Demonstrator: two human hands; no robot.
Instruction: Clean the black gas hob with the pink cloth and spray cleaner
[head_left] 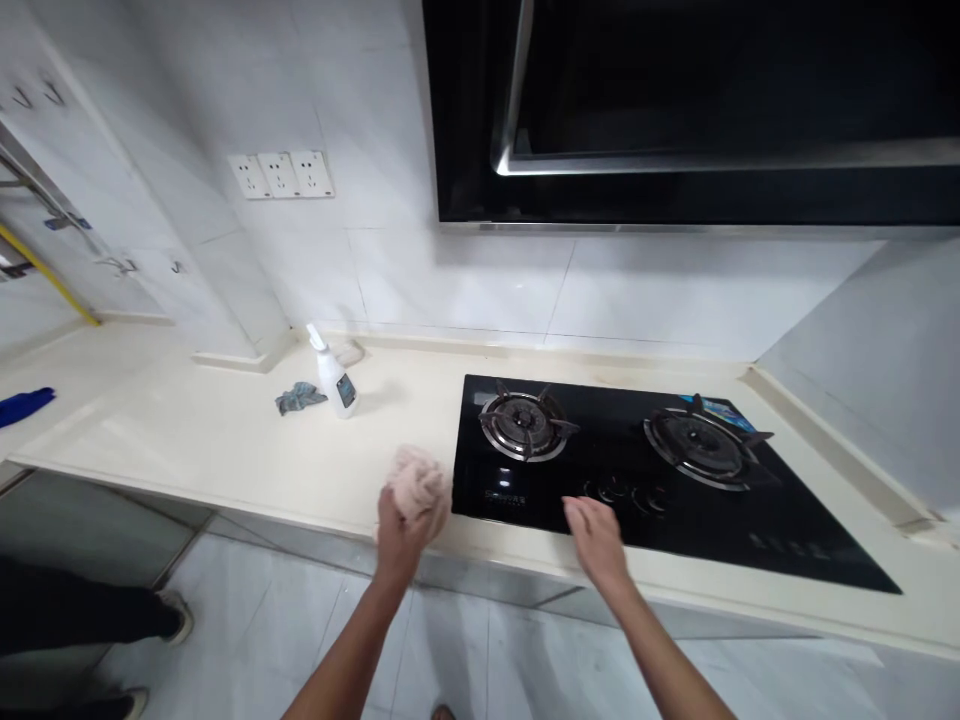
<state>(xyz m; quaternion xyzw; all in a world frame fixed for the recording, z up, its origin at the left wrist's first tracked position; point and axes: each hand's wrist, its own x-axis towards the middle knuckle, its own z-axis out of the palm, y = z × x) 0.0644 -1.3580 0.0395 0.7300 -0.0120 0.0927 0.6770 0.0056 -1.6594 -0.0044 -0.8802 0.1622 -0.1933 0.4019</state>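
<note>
A crumpled pale pink cloth (420, 480) is bunched in my left hand (397, 535), over the front of the cream countertop (225, 450), just left of the stove. My right hand (596, 535) is over the front edge of the black glass gas stove (592, 450), close to its knobs (626, 492). Its fingers are stretched forward and I see nothing in them. Whether it touches the glass I cannot tell. The stove has a left burner (525, 425) and a right burner (705, 447), each with a dark pan support.
A white spray bottle (335, 380) stands upright near the wall, beside a crumpled grey-blue cloth (300, 397). A blue cloth (26, 406) lies at the far left. The black range hood (675, 190) overhangs the stove. Another person's legs (82, 605) show at lower left.
</note>
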